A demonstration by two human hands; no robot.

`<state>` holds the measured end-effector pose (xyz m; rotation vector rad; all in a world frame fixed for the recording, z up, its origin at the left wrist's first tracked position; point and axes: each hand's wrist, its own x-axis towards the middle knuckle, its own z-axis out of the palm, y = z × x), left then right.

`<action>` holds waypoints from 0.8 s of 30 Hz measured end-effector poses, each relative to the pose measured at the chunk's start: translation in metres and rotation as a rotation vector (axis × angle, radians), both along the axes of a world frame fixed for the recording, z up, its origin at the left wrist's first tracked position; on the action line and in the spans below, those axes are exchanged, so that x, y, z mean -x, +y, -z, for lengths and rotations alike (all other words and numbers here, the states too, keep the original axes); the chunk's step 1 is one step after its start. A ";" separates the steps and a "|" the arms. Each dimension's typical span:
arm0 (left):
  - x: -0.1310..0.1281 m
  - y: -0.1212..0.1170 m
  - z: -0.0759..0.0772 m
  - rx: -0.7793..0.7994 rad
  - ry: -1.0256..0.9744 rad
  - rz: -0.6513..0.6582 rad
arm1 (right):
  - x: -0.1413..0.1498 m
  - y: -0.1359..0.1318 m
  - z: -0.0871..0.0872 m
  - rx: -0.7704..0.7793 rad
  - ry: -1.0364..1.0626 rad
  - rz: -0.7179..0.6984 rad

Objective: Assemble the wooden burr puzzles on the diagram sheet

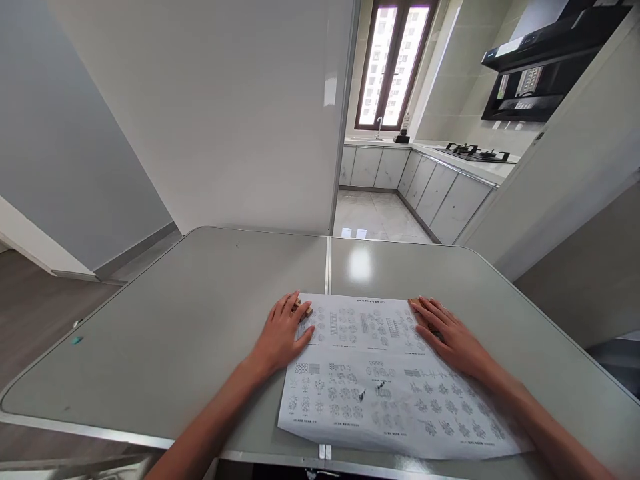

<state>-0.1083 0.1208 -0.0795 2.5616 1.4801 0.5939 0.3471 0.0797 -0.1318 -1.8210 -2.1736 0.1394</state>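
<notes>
1 paper sheet (367, 357) | printed captions, too small to read | range hood (560, 50) | label illegible

We see the left hand (283, 328) and the right hand (450, 337) bare, with slim fingers (304, 339); from the wrists (255, 366) backward, the forearms (221, 413) are also bare and become wider.

Paper sheet (350, 363) on bench (150, 340), across seam (328, 267), left block (309, 311) under left hand (283, 328) at sheet's far left corner, right block (414, 302) under right hand (447, 333) at far right corner, scrap (76, 340) well to the left, kitchen (367, 167) behind at right.
</notes>
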 end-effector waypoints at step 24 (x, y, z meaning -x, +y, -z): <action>-0.004 0.012 -0.005 0.017 -0.202 -0.194 | 0.160 0.026 -0.038 0.027 0.331 -0.290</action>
